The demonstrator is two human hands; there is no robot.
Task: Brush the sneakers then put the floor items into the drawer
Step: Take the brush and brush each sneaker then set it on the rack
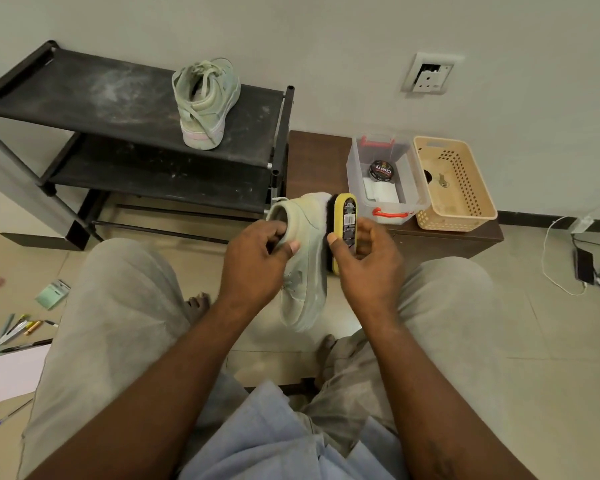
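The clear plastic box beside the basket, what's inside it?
Inside the box: a round black polish tin and a white item beside it; whatever lies beneath them is covered.

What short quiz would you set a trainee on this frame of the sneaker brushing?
1. True or false: the left hand grips the brush.
2. Where is the second sneaker? A on the floor; B on the top shelf of the rack; C in a drawer.
3. What round thing lies in the clear box?
Key: 1 false, the right hand grips it against the held sneaker; 2 B; 3 a polish tin.
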